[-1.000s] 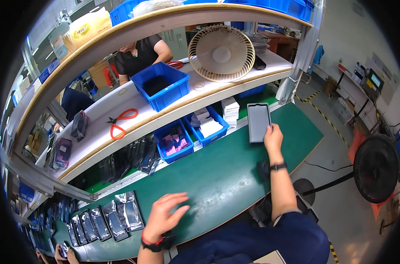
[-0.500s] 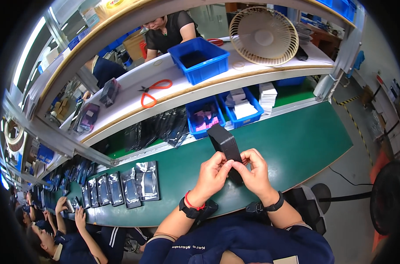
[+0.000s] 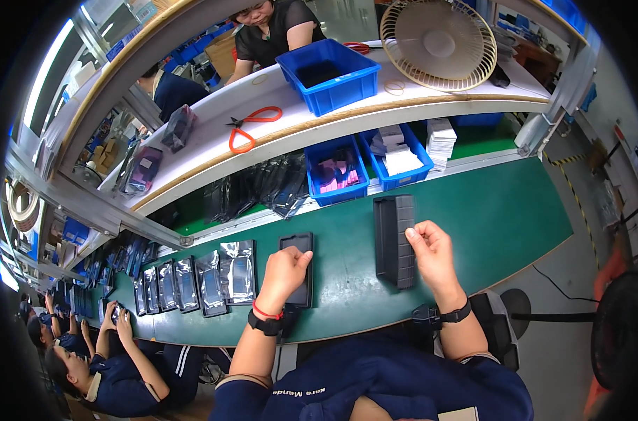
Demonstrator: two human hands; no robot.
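Note:
My left hand (image 3: 285, 272) reaches over a shallow black plastic tray (image 3: 296, 241) lying on the green table. Its fingers are closed, with the tips at the tray's right rim; part of the tray is hidden beneath it. To the right, my right hand (image 3: 434, 254) grips a nested stack of black trays (image 3: 396, 242) by its right side. That stack is tilted on edge, its hollow inner face toward the left. Left of the single tray lies a row of several black trays in clear shiny bags, among them a bagged tray (image 3: 237, 270).
Beyond the green table (image 3: 487, 210), a blue bin (image 3: 338, 172) holds pink pieces and another blue bin (image 3: 397, 158) holds white cards. Red-handled cutters (image 3: 252, 126) and an empty-looking fan cover (image 3: 438, 43) rest on the shelf. Co-workers sit left and across.
My hands have moved apart. One black tray now lies on the table under my left hand, while the stack has shifted right in my right hand. The view has turned slightly.

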